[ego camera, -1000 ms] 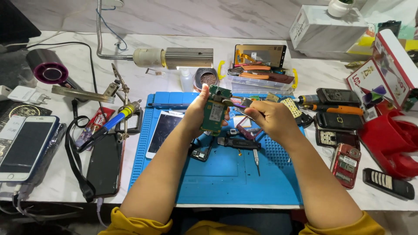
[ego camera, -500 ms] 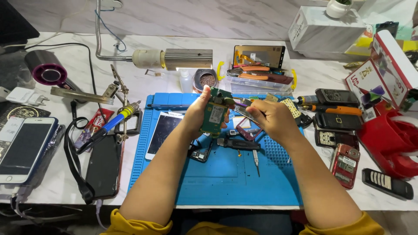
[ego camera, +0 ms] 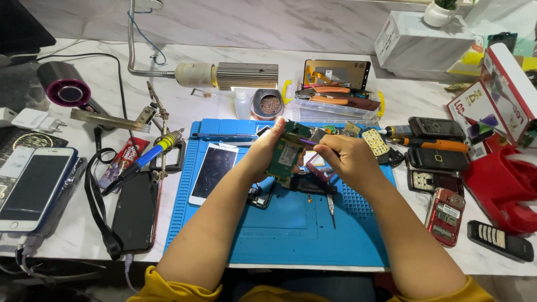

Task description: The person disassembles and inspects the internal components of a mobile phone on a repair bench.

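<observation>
Green circuit board (ego camera: 284, 154) gripped upright in left hand (ego camera: 267, 152) above blue mat (ego camera: 291, 223), thin purple-handled tool (ego camera: 306, 142) pinched in right hand (ego camera: 347, 159) against board's top edge, cracked white phone (ego camera: 212, 172) laid on mat beside, marble worktop (ego camera: 224, 106) beneath.

Green circuit board (ego camera: 285, 152), blue mat (ego camera: 291, 223), red phone (ego camera: 446, 217), white marbled table (ego camera: 391, 106).

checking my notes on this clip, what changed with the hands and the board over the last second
Very little. The left hand keeps holding the green circuit board upright over the blue mat, and the right hand stays at the board's top edge with a thin tool, shifting only slightly. Nothing was picked up or let go; the phones and tools around the mat lie as before.
</observation>
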